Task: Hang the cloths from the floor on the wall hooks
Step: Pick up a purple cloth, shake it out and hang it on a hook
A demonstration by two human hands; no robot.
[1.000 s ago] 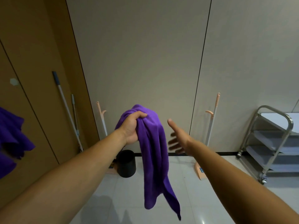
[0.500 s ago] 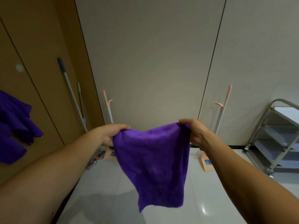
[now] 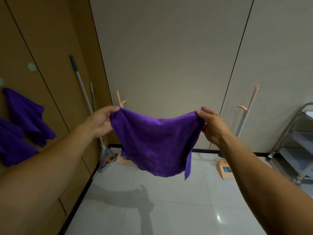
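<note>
A purple cloth [image 3: 157,143] hangs spread out in the air between both hands, in front of the beige wall. My left hand [image 3: 101,122] pinches its top left corner and my right hand [image 3: 210,126] pinches its top right corner. The cloth's lower edge sags over the white floor. Two more purple cloths hang on the brown wall at the left, an upper cloth [image 3: 28,117] and a lower cloth [image 3: 11,145]. A small pale wall hook [image 3: 31,67] sits bare above them, and another wall hook [image 3: 1,81] shows at the left edge.
A mop handle [image 3: 79,80] leans in the corner. Two peach dustpans with upright handles stand by the back wall, a left dustpan [image 3: 125,160] and a right dustpan [image 3: 226,170]. A metal trolley [image 3: 294,141] stands at the right.
My hands have pulled apart, stretching the cloth wider between them. One second ago only my left hand held it bunched; my right hand has since taken a corner.
</note>
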